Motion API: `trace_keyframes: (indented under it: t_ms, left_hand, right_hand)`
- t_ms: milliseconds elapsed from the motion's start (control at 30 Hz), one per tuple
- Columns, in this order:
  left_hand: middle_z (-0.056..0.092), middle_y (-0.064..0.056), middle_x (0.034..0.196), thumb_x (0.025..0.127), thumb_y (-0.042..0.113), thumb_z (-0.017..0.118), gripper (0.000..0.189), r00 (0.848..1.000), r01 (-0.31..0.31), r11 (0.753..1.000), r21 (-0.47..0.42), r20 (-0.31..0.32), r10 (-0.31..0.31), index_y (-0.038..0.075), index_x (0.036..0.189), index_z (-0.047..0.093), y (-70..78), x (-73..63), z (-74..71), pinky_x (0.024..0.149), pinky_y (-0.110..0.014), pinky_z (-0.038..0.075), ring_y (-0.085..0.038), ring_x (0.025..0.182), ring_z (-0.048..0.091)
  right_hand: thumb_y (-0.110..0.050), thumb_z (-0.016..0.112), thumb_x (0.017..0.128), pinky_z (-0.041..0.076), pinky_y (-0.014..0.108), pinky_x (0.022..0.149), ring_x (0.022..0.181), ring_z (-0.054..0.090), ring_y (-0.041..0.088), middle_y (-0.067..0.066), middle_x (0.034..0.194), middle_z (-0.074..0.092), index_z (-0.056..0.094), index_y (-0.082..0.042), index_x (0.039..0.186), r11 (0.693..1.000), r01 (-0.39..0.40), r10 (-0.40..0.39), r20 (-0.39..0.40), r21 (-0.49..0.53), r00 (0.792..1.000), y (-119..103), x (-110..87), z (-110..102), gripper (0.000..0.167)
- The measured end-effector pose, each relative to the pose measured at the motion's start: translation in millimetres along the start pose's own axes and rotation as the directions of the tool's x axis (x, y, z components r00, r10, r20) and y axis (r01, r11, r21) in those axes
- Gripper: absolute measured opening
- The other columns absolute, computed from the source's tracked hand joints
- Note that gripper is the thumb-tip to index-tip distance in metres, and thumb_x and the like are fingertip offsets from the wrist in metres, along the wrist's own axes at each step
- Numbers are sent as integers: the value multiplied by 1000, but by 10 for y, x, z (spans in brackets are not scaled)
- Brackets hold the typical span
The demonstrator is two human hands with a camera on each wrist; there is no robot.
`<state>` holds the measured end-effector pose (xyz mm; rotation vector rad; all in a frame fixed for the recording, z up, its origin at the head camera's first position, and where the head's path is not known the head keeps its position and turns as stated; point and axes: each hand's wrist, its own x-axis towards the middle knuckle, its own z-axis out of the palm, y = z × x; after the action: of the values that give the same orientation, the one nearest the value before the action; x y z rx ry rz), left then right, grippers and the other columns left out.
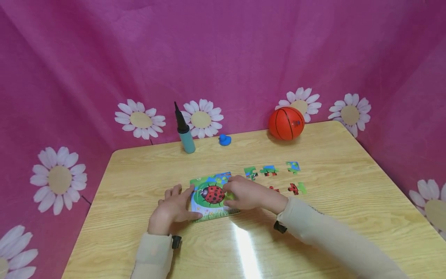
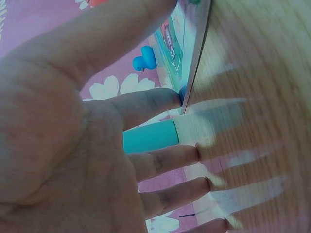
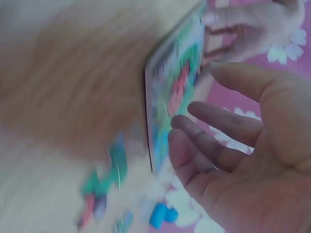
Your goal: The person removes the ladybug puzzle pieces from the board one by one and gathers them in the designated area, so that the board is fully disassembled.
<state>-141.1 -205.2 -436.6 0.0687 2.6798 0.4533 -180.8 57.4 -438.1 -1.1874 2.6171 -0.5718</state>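
Observation:
A square ladybird picture board (image 1: 209, 215) lies flat on the wooden table (image 1: 146, 170). At its left side, the spread left hand (image 1: 171, 208) touches it with thumb and index finger; the other fingertips rest on the table in the left wrist view. Over the right part of the board is the right hand (image 1: 247, 193), its fingers loosely bent and holding nothing in the right wrist view. Several jigsaw pieces lie to the right, among them a green one (image 1: 249, 171), a blue and green one (image 1: 293, 167) and a red and green one (image 1: 294, 188). The right hand and arm partly hide the board and a red piece.
Along the back of the table stand a teal and black hand pump (image 1: 187, 140), a blue rubber duck (image 1: 225, 140) and an orange-red ball (image 1: 286, 123) with black lines. A pink curtain (image 1: 223, 58) with white daisies surrounds the table's back and sides.

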Motion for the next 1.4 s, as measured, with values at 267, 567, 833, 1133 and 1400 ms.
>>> trace_keyframes:
  t_ms: [267,567,833,1133,1400]
  left_hand:
    - [27,-23,168,84,50,86,100,1000,-3,1000,8,5,3,21,165,35,1,-7,6,116,-73,33,-50,147,28]
    - [26,-23,169,84,49,86,100,1000,-7,1000,0,-6,7,21,165,35,25,-11,-1,117,-73,32,-49,149,27]
    - [26,-22,169,84,50,86,101,1000,0,1000,-7,-4,0,20,166,35,22,-13,-2,115,-72,34,-48,148,28]
    - [29,-23,167,83,49,87,101,1000,-6,1000,-8,-15,5,20,165,36,23,-11,-1,114,-72,36,-49,147,29]
    - [32,-24,164,82,50,88,102,1000,-19,1000,8,-25,19,19,164,37,17,-14,-5,110,-72,38,-50,145,31]
  right_hand:
    - [-30,84,89,50,34,92,99,52,17,4,109,61,76,-10,115,999,-38,38,14,11,999,-177,177,255,34]
    - [-24,90,84,52,34,90,98,56,16,0,103,70,72,-10,110,987,-159,158,40,27,987,-278,277,263,35]
    - [-16,91,81,52,31,83,91,57,13,0,96,69,68,-9,100,963,-200,189,78,181,979,-233,341,261,31]
    - [-11,87,85,45,27,72,83,52,13,-1,87,63,67,-10,93,936,-182,178,43,301,983,-197,307,242,22]
    - [-4,81,89,51,23,68,72,60,5,-4,83,68,66,-9,103,910,-107,108,21,401,994,-59,192,154,21]
